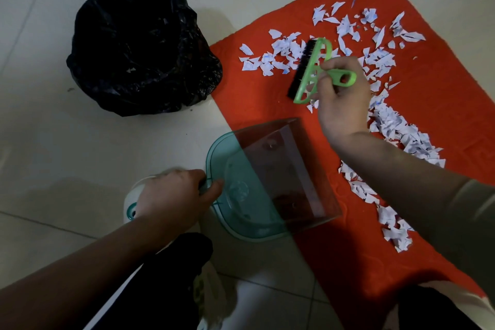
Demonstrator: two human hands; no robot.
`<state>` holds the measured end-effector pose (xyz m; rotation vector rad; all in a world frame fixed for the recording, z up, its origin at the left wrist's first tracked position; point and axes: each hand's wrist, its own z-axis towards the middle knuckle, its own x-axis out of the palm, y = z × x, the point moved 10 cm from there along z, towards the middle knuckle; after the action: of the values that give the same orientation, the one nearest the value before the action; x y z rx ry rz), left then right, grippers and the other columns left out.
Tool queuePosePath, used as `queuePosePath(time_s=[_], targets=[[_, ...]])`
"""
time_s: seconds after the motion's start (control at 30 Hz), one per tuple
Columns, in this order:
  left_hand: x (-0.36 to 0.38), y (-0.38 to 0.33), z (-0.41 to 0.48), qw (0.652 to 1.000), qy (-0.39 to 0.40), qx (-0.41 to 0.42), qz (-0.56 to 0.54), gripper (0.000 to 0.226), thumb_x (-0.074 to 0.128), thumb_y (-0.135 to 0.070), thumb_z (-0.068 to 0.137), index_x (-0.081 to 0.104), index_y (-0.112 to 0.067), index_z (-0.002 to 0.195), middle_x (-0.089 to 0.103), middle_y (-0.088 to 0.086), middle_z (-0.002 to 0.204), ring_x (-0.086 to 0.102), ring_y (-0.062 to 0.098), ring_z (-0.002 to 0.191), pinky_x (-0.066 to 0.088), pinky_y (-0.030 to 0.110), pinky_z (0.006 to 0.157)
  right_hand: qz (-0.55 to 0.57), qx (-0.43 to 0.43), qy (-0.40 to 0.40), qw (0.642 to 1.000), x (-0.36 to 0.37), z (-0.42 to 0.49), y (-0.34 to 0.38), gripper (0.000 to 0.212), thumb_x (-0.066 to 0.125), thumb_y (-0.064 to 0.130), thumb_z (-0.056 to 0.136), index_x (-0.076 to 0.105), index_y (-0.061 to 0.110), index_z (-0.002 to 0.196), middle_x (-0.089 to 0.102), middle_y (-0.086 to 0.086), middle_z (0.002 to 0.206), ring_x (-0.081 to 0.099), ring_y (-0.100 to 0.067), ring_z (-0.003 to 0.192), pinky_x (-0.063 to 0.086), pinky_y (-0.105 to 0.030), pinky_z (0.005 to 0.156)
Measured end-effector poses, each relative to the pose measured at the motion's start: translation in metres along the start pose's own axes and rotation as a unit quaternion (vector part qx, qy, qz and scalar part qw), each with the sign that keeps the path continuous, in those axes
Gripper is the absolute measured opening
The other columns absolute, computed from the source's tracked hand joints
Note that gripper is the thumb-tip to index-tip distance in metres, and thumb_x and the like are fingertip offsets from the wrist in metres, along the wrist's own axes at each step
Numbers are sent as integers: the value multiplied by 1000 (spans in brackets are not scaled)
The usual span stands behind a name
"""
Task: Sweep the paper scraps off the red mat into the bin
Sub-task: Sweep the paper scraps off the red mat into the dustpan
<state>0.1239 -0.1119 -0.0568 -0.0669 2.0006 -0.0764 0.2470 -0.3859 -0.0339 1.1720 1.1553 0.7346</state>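
Single head-worn view, looking steeply down at the floor.

The wide lens faces forward and down from just above both forearms, close enough that the red mat (348, 262) runs off the right edge and the frame's margins bow, probably from lens distortion.

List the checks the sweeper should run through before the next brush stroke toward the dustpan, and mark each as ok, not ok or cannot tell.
1. Right hand grips the green brush: ok.
2. Left hand holds the dustpan handle: ok.
3. Dustpan's open edge lies on the red mat: ok.
4. Dustpan edge pressed flat against the mat: cannot tell.
5. Paper scraps gathered within one stroke of the pan: not ok, they are widely scattered.
6. Bin open and beside the mat: ok.
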Motion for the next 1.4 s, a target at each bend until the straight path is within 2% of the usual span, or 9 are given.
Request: queuePosePath(time_s=[0.17, 0.3, 0.5, 0.73, 0.87, 1.07, 1.17, 1.23, 1.4], targets=[[2, 1, 1, 1000, 6, -7, 2, 53, 35, -65, 92, 41, -21, 61, 53, -4, 64, 50, 9, 55, 37, 25, 48, 2, 36, 84, 996, 31, -10, -10, 17, 53, 4, 95, 55, 21, 92, 65, -5, 84, 70, -25, 76, 60, -42, 66], [0, 3, 0, 1000, -2, -13, 1, 53, 36, -64, 92, 43, -22, 61, 53, -4, 64, 50, 8, 54, 37, 25, 48, -95, 9, 19, 995, -3, 6, -7, 14, 50, 5, 92, 58, 15, 97, 61, -3, 84, 57, 5, 59, 45, -14, 48], [0, 7, 1, 1000, -7, -27, -11, 54, 37, -64, 91, 44, -20, 60, 54, -4, 61, 52, 12, 55, 42, 27, 53, -27, 34, -8, 999, -14, 16, -2, 15, 48, 6, 88, 57, 17, 90, 63, -3, 80, 69, -31, 71, 57, -49, 60], [2, 6, 0, 1000, -6, -21, -7, 54, 38, -64, 91, 44, -19, 60, 54, -3, 66, 54, 15, 59, 40, 27, 54, -44, 129, -19, 991, -19, 18, -32, 9, 54, 14, 92, 61, 19, 88, 69, -9, 90, 71, -24, 76, 60, -48, 64], [-2, 6, 0, 999, -13, -26, -19, 55, 40, -63, 91, 45, -18, 60, 54, -2, 61, 54, 16, 56, 43, 28, 54, -64, 70, -94, 991, -46, 26, -14, 11, 51, 18, 96, 59, 11, 93, 59, 5, 68, 63, 1, 53, 55, -26, 51], [1, 4, 1, 999, -2, -28, -19, 56, 40, -63, 91, 44, -18, 60, 55, -2, 63, 53, 15, 57, 41, 28, 54, -44, 90, -41, 994, -21, 24, -20, 13, 54, 23, 89, 60, 26, 78, 68, -8, 79, 69, -32, 73, 56, -54, 61], [2, 6, 0, 999, -2, -28, -15, 56, 39, -64, 91, 43, -18, 59, 55, -3, 65, 53, 17, 59, 41, 29, 55, -61, 108, -55, 991, -29, 22, -28, 17, 51, 18, 94, 65, 8, 94, 65, -8, 74, 68, -7, 62, 58, -30, 57], [1, 6, -1, 999, -7, -30, -17, 56, 39, -63, 91, 43, -18, 59, 54, -3, 64, 52, 17, 58, 40, 28, 53, -80, 97, -92, 988, -46, 24, -26, 20, 48, 14, 97, 62, 0, 101, 55, 3, 67, 57, 10, 47, 40, -9, 41], [-3, 7, 2, 999, -9, -36, -21, 56, 40, -63, 90, 45, -18, 59, 53, -3, 57, 51, 13, 52, 34, 25, 48, -13, 56, -113, 992, -47, 26, -3, 11, 49, 13, 95, 58, 7, 91, 53, 5, 67, 53, 8, 47, 40, -14, 47]])
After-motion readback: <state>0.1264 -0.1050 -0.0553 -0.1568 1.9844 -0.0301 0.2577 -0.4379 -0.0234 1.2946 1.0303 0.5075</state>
